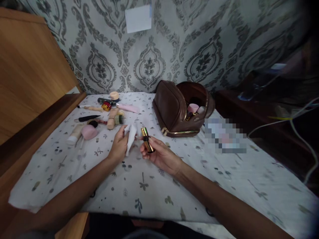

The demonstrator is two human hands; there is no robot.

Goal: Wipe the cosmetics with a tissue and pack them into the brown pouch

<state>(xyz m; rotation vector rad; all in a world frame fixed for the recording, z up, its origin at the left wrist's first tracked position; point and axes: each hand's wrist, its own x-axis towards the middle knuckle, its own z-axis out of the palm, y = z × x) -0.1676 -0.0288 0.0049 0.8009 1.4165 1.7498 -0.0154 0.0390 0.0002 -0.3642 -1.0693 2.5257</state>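
Observation:
A white tissue (131,137) is pinched in my left hand (119,145), over the middle of the patterned cloth. Just to its right, my right hand (160,154) grips a gold and black tube (147,140) between thumb and fingers, tilted slightly. The tissue and the tube are a small gap apart. Behind my left hand lie a green-lidded jar (119,119) and a beige bottle (111,122). An open brown bag (171,109) stands beyond my right hand, with a pink item (193,108) and other small things inside.
Left on the cloth (142,186) are a pink sponge (89,132), a white tube (74,134), a black pen-like item (88,118), brushes and a pink tube (128,108). A wooden panel (35,63) borders the left; white cables (296,129) hang at the right.

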